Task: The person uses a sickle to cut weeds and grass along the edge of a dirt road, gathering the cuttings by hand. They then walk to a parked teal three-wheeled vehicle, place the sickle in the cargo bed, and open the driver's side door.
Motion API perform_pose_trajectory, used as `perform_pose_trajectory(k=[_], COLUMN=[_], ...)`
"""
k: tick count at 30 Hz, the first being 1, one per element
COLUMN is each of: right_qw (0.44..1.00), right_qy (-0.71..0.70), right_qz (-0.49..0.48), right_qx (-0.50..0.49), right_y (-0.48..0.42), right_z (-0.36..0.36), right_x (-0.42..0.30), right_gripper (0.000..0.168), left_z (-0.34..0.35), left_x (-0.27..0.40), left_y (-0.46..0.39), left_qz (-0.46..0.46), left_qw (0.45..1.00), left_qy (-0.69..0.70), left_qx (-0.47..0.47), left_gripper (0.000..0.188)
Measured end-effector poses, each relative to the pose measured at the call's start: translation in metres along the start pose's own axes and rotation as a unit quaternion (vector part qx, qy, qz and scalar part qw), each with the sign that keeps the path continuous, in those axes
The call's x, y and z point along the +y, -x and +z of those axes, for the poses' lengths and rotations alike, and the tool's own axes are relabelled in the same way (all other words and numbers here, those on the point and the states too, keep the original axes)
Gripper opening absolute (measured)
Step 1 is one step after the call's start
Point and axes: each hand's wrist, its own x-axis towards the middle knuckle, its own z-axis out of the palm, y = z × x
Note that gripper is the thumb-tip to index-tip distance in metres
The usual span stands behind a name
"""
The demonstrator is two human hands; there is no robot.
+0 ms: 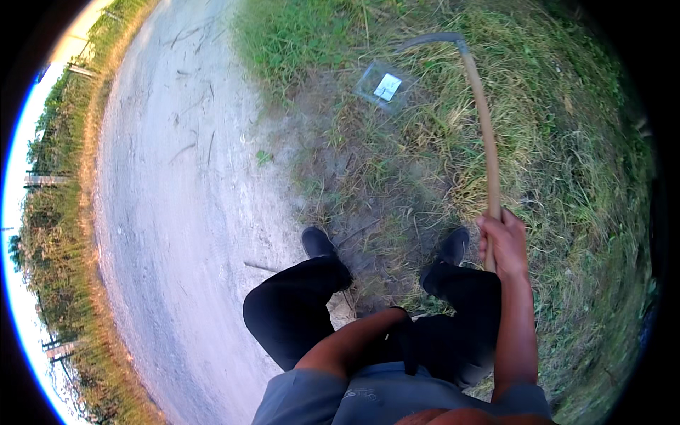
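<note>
My right hand [507,241] is closed around the lower end of a long wooden handle, which belongs to a long-handled sickle [483,114]. Its dark curved blade [433,39] points left at the far end, over the grass. Left of the handle, a clear plastic container [366,85] with a white paper label [387,87] lies on the ground, apart from the blade. Only my left forearm shows, bent across my lap; the hand itself is hidden.
A pale dirt road [175,186] with scattered twigs runs along the left. Tall grass [574,175] covers the right side, and a green clump [297,40] grows ahead. My dark shoes [317,243] stand on bare soil with cut grass. Fence posts [48,180] line the road's far side.
</note>
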Motion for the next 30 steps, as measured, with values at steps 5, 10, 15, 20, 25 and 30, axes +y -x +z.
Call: perform_pose_trajectory(k=[5,10,15,20,25,30], right_qw=[0.999,0.996,0.995,0.99,0.98,0.972], right_qy=[0.009,-0.005,0.017,0.012,0.034,0.125], right_qz=[0.049,0.08,0.092,0.138,0.195,0.198], right_qx=[0.019,0.026,0.022,0.023,0.031,0.039], right_y=[-0.02,-0.063,-0.109,-0.133,-0.138,-0.128], right_z=[0.013,0.026,0.046,0.063,0.069,0.072], right_x=[-0.001,-0.017,-0.027,-0.024,-0.013,0.012], right_gripper=[0.019,0.021,0.02,0.022,0.023,0.018], left_z=[0.011,0.011,0.013,0.019,0.036,0.014], left_x=[-0.023,-0.036,-0.04,-0.024,0.005,0.032], left_y=[-0.014,-0.024,-0.023,-0.005,0.029,0.074], left_qz=[0.015,0.037,0.054,0.064,0.08,-0.052], left_qw=[0.998,0.994,0.988,0.979,0.971,0.931], left_qy=[0.057,0.102,0.147,0.191,0.227,0.357], left_qx=[0.004,-0.005,-0.012,-0.016,-0.003,-0.055], left_gripper=[0.053,0.054,0.054,0.054,0.054,0.06])
